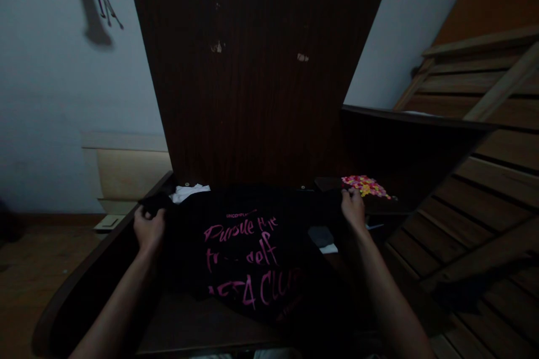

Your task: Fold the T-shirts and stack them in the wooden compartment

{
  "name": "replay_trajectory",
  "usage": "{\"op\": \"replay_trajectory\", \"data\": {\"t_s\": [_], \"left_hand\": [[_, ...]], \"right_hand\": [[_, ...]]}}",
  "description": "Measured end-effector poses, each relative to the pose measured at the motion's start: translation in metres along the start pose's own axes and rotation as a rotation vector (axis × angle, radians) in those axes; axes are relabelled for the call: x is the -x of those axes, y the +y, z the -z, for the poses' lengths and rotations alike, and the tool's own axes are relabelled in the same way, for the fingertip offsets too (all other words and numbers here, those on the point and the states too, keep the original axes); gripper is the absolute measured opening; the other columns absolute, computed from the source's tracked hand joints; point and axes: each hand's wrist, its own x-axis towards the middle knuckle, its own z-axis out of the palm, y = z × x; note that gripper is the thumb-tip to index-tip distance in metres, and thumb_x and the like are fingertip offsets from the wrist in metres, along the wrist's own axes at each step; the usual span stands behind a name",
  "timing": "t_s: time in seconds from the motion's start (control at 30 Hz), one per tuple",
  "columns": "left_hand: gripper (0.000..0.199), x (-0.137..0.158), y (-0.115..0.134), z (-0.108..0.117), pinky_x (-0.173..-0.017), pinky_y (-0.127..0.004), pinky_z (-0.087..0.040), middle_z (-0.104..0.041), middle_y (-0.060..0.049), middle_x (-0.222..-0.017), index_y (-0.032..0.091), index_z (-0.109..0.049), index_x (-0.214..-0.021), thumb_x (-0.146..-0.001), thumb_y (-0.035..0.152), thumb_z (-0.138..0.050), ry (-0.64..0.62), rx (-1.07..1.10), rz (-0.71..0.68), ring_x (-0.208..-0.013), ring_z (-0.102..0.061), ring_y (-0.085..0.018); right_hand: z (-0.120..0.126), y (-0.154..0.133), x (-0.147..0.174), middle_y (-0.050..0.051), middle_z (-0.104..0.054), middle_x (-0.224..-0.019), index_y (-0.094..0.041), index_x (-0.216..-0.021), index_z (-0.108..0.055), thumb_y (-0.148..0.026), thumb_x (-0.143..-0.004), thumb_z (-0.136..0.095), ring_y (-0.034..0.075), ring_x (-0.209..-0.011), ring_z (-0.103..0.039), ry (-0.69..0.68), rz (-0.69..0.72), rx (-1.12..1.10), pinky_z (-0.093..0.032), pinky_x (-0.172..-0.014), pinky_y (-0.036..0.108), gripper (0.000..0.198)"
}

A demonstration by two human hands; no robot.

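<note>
A black T-shirt (236,252) with pink lettering is spread out in front of me, over a dark wooden surface (185,320). At its left side my left hand (149,227) is closed, gripping the dark cloth near a sleeve. My right hand (353,207) pinches the shirt's other side, near a patch of pink and yellow dots. The lower part of the shirt lies in folds, and some letters are lost in the creases. Dim light hides the cloth's edges against the dark wood.
A tall dark wooden panel (252,78) rises behind the shirt. White cloth (189,192) lies at the back left, and a grey item (320,236) shows beside the shirt. A slatted wooden frame (480,190) stands on the right. Keys (105,5) hang on the left.
</note>
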Motion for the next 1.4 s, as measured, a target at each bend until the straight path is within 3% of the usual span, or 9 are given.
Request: {"op": "replay_trajectory", "data": {"t_s": [0.1,0.2,0.3,0.37,0.57,0.77,0.93,1.07,1.4], "left_hand": [[0.068,0.009,0.015,-0.01,-0.107,-0.037,-0.039,-0.056,-0.013,-0.135,0.016,-0.036,-0.144,-0.078,0.022,-0.054,0.007,-0.12,-0.293,-0.125,-0.052,-0.026],[0.059,0.022,0.016,-0.023,-0.111,-0.037,-0.034,-0.058,-0.01,-0.135,0.017,-0.051,-0.134,-0.075,0.017,-0.049,-0.395,-0.216,-0.545,-0.127,-0.051,-0.025],[0.049,0.029,0.001,-0.031,-0.11,-0.037,-0.035,-0.066,-0.009,-0.125,0.019,-0.066,-0.114,-0.067,0.019,-0.055,-0.87,-0.319,-0.596,-0.121,-0.057,-0.025],[0.045,0.029,-0.011,-0.03,-0.109,-0.038,-0.038,-0.069,-0.009,-0.119,0.022,-0.07,-0.105,-0.06,0.021,-0.062,-0.98,-0.375,-0.547,-0.119,-0.059,-0.026],[0.04,0.017,-0.013,-0.024,-0.108,-0.037,-0.038,-0.065,-0.01,-0.126,0.021,-0.07,-0.102,-0.07,0.045,-0.061,-0.905,-0.404,-0.523,-0.12,-0.058,-0.027],[0.046,-0.021,0.004,-0.053,-0.11,-0.037,-0.034,-0.059,-0.014,-0.133,0.015,-0.062,-0.116,-0.081,0.038,-0.045,-0.842,-0.618,-0.678,-0.126,-0.052,-0.025],[0.022,-0.051,0.008,-0.078,-0.09,-0.034,-0.047,-0.072,-0.012,-0.096,0.019,-0.069,-0.085,-0.071,0.032,-0.058,-1.018,-0.897,-0.599,-0.096,-0.066,-0.026],[0.012,-0.066,0.013,-0.086,-0.079,-0.032,-0.049,-0.068,-0.007,-0.07,0.021,-0.061,-0.058,-0.062,0.031,-0.066,-1.007,-0.938,-0.56,-0.079,-0.066,-0.024],[0.031,-0.096,0.019,-0.072,-0.082,-0.035,-0.051,-0.07,-0.013,-0.101,0.018,-0.062,-0.097,-0.071,0.032,-0.054,-0.598,-0.977,-0.567,-0.1,-0.065,-0.03]], "right_hand": [[-0.008,-0.029,-0.013,0.015,-0.064,-0.088,-0.013,-0.1,-0.057,-0.036,-0.088,-0.038,0.026,-0.083,-0.061,-0.003,0.078,0.101,-0.043,-0.077,0.036,0.032],[-0.02,-0.059,-0.008,0.015,-0.066,-0.088,-0.013,-0.104,-0.06,-0.032,-0.09,-0.041,0.026,-0.086,-0.063,-0.128,0.17,0.16,-0.044,-0.078,0.035,0.03],[-0.034,-0.073,0.009,0.011,-0.07,-0.089,-0.017,-0.102,-0.065,-0.039,-0.091,-0.044,0.022,-0.08,-0.065,-0.527,0.26,-0.001,-0.047,-0.072,0.031,0.032],[-0.04,-0.07,0.02,0.009,-0.071,-0.095,-0.019,-0.099,-0.067,-0.047,-0.091,-0.043,0.02,-0.079,-0.066,-0.802,0.293,-0.124,-0.05,-0.071,0.03,0.037],[-0.046,-0.025,0.048,0.008,-0.067,-0.114,-0.02,-0.112,-0.065,-0.042,-0.073,-0.071,0.024,-0.108,-0.06,-0.993,0.476,0.052,-0.045,-0.095,0.04,0.045],[-0.057,0.0,0.074,0.013,-0.058,-0.127,-0.016,-0.119,-0.06,-0.013,-0.078,-0.056,0.026,-0.119,-0.05,-0.673,0.619,0.283,-0.039,-0.103,0.043,0.041],[-0.058,-0.003,0.081,0.012,-0.06,-0.113,-0.017,-0.115,-0.06,-0.008,-0.081,-0.048,0.022,-0.099,-0.06,-0.578,0.518,0.407,-0.047,-0.09,0.034,0.038],[-0.049,-0.003,0.079,0.011,-0.06,-0.11,-0.016,-0.109,-0.062,-0.004,-0.08,-0.044,0.02,-0.093,-0.061,-0.563,0.51,0.435,-0.047,-0.085,0.029,0.036],[-0.028,-0.002,0.086,0.01,-0.058,-0.116,-0.018,-0.107,-0.062,-0.008,-0.081,-0.049,0.019,-0.097,-0.061,-0.714,0.415,0.657,-0.044,-0.084,0.027,0.031]]}}
